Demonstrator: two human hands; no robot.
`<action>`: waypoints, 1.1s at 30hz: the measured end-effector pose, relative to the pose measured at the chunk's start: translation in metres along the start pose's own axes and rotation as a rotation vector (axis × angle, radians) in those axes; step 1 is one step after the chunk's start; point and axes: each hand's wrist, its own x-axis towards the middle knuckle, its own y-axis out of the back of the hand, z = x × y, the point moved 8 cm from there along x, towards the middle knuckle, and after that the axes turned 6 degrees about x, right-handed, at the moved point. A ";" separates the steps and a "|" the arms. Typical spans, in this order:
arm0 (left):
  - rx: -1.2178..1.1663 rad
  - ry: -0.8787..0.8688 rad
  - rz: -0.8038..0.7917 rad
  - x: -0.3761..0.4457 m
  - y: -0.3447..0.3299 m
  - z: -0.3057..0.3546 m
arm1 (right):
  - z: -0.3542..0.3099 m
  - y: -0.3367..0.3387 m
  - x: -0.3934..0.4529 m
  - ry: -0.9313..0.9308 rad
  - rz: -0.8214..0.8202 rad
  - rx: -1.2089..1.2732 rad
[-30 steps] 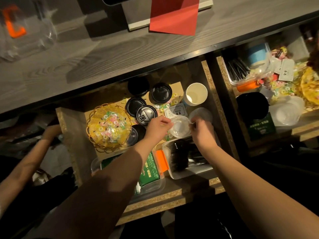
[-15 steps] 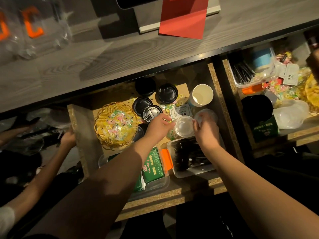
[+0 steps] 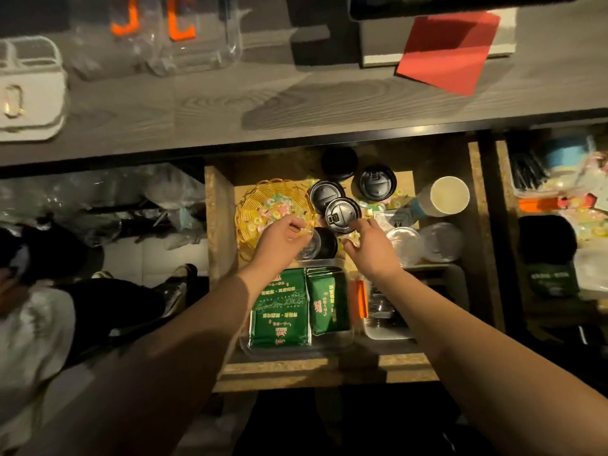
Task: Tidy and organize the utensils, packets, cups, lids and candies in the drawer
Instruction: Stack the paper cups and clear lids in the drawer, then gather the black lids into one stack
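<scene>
Head view, only one: both hands are inside the open drawer (image 3: 220,245), over the mid section. Left hand (image 3: 279,236) sits at the near rim of the gold wire basket (image 3: 260,209) holding candies (image 3: 279,207), fingers curled toward a clear lid (image 3: 311,246) lying on a black lid (image 3: 329,240); looks like a pinch on the clear lid's edge, but blur means I cannot tell for sure. Right hand (image 3: 367,246) is spread and relaxed, holds nothing, fingertips just beside the nearest black sip lid (image 3: 342,213). More black lids (image 3: 375,184) sit behind, loose candies (image 3: 371,205) scattered between them and a paper cup (image 3: 444,197) lying tilted at the right wall. Two clear lids (image 3: 421,240) rest near the cup. Green packets (image 3: 296,304) are in a clear tray (image 3: 296,348) at the front; utensil bin (image 3: 388,332) with an orange clip (image 3: 358,299) is beside it. Risks, my read: clear lids are thin and slippery, so an edge pinch could slip; the left wrist is touching or nearly touching the basket rim, a lift could tip it and spill candies; the right hand's sweep could knock overlapped black lids onto loose candies.
</scene>
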 end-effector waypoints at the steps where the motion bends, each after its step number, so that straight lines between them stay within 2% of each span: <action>1: -0.027 0.005 0.007 -0.001 0.003 -0.006 | -0.001 -0.007 0.005 -0.022 -0.023 0.002; 8: -0.055 0.003 -0.006 0.004 0.004 -0.031 | 0.014 -0.042 0.034 -0.264 -0.181 0.056; 12: -0.064 0.026 -0.016 0.011 0.002 -0.044 | 0.023 -0.052 0.041 -0.336 -0.200 0.055; 19: -0.091 0.049 -0.028 0.016 0.001 -0.057 | 0.033 -0.058 0.049 -0.380 -0.075 0.193; 24: -0.116 0.063 -0.020 0.015 0.007 -0.059 | 0.034 -0.034 0.044 -0.338 0.043 0.229; 28: -0.132 0.083 -0.030 0.011 0.009 -0.055 | 0.043 -0.007 0.035 -0.360 0.190 0.368; 33: -0.178 0.034 -0.028 0.004 0.019 -0.023 | 0.026 0.022 0.021 -0.276 0.311 0.584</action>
